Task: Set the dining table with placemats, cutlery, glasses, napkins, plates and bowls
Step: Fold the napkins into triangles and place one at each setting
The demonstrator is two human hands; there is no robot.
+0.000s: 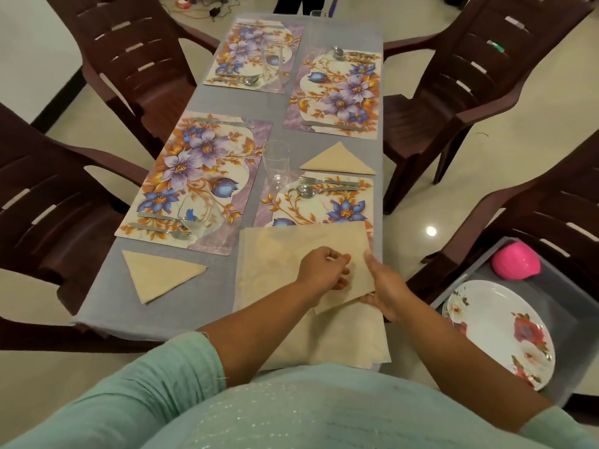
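Observation:
Several floral placemats lie on the grey table point(103, 306), each with cutlery; the near-left placemat point(194, 176) also bears a glass point(199, 218). A tall glass point(275, 165) stands by the near-right placemat point(327, 205). Folded beige triangle napkins lie at the near left point(158, 273) and at the right point(337, 162). A stack of beige napkins point(269, 254) lies at the near edge. My left hand point(324, 268) pinches the top napkin's folded part. My right hand point(385, 286) holds that napkin's right edge.
Dark brown plastic chairs surround the table, one at the left point(42, 202) and one at the right point(470, 85). A grey tray point(564, 319) on the near-right chair holds flowered white plates point(499, 332) and a pink bowl point(515, 259).

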